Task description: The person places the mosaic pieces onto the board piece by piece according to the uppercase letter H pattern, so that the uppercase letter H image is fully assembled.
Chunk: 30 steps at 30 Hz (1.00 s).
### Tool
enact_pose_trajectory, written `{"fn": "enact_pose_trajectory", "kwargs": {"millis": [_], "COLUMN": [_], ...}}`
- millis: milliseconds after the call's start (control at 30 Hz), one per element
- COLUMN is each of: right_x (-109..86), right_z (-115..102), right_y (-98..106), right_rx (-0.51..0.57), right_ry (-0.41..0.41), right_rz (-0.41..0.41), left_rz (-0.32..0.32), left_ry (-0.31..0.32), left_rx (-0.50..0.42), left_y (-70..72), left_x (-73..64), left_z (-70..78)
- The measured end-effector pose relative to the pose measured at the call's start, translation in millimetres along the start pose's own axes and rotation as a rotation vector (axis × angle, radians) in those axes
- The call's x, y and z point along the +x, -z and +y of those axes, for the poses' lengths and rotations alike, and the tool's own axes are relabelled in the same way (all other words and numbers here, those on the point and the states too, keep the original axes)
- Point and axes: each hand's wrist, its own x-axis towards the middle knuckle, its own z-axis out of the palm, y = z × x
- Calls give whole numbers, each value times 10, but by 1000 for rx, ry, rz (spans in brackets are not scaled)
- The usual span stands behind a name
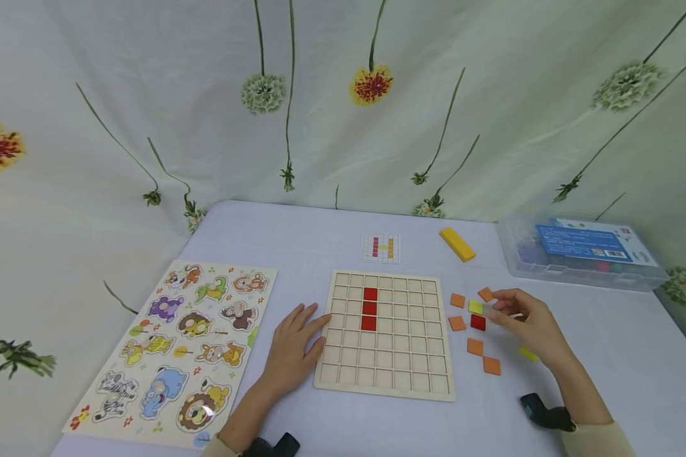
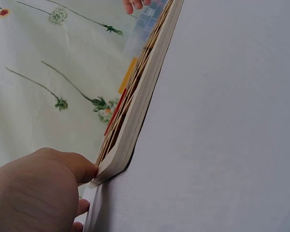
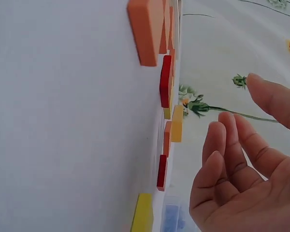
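A wooden grid board [image 1: 384, 360] has three red square tiles [image 1: 369, 308] in one column. At its left edge, my left hand [image 1: 291, 352] has fairly straight fingers, the fingertips right at the rim; its thumb [image 2: 79, 166] meets the corner in the left wrist view. My right hand [image 1: 528, 324] hovers over loose tiles right of the board, thumb and bent fingers apart with nothing between them. Close to its fingertips are a red tile [image 1: 477, 322], a yellow tile [image 1: 476, 307] and an orange tile [image 1: 486, 294]. Another red tile [image 3: 162, 172] shows in the right wrist view.
Several orange tiles [image 1: 475, 346] lie beside the board, and a yellow tile [image 1: 528, 353] is under the right wrist. Behind are a pattern card [image 1: 380, 248], a yellow bar [image 1: 457, 244] and a clear plastic box [image 1: 583, 270]. An animal puzzle board [image 1: 168, 343] lies left.
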Motion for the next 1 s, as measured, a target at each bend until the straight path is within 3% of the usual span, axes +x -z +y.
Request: {"fn": "enact_pose_trajectory", "kwargs": {"millis": [333, 533, 1000], "right_x": [41, 25, 20], "right_z": [159, 197, 219], "right_y": [-41, -82, -128], "right_rx": [27, 29, -28], "right_ry": [-116, -116, -99], "right_rz": [-79, -119, -113], "left_rz": [5, -3, -11], "left_ry": [-2, 9, 6], "left_rx": [2, -3, 2], "left_y": [-2, -18, -12], "left_x": [7, -1, 3], "left_z": [-1, -16, -11]}}
